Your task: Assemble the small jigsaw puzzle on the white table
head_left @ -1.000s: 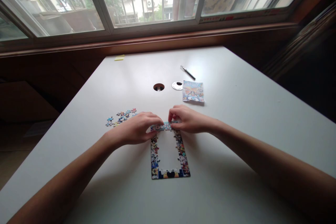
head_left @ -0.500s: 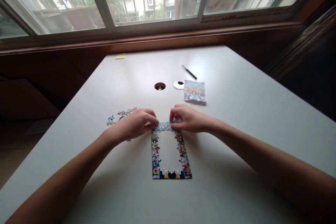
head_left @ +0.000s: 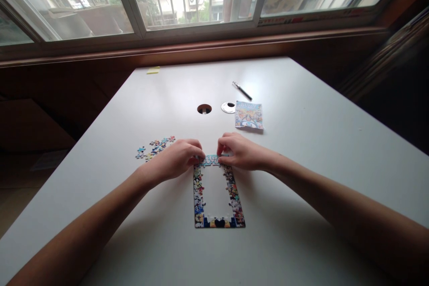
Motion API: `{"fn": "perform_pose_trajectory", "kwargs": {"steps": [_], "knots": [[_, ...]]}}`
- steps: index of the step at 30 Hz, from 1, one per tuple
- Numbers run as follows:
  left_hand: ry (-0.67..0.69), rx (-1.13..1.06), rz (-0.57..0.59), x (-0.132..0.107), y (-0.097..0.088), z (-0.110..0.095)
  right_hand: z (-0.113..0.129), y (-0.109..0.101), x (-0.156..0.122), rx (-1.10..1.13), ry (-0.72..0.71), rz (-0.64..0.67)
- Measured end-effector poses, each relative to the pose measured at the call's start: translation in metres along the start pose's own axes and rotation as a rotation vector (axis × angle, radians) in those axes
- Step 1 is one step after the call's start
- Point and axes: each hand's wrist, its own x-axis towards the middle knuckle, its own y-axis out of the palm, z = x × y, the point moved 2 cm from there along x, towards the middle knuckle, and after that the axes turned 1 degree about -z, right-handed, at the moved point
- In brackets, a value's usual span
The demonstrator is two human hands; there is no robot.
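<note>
A jigsaw puzzle border lies flat on the white table, its joined pieces forming a rectangular frame around bare tabletop. Light blue pieces run along its far side, and darker picture pieces make up the other sides. My left hand has its fingertips closed on the far side, left of the middle. Opposite it, my right hand pinches the same strip near the far right corner. Both hands hide parts of that strip. Loose puzzle pieces lie in a cluster just beyond my left hand.
Beyond my right hand lies a printed packet, partly over a round silver cover. A pen rests farther back. The table has a round cable hole and yellow tape at its far edge.
My left hand has slid slightly right along the far strip of the puzzle border. My right hand stays nearly still, and more of the loose pieces show.
</note>
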Motion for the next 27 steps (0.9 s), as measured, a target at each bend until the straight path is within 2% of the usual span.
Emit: {"fn": "perform_pose_trajectory", "kwargs": {"steps": [10, 22, 27], "knots": [[0.032, 0.211, 0.073, 0.000, 0.003, -0.016, 0.001, 0.000, 0.000, -0.020, -0.024, 0.010], [0.025, 0.206, 0.087, -0.001, 0.005, -0.016, 0.002, -0.001, -0.001, -0.041, -0.030, 0.015], [0.033, 0.199, 0.057, -0.001, 0.008, -0.014, 0.008, 0.000, -0.004, -0.108, -0.100, 0.022]]}}
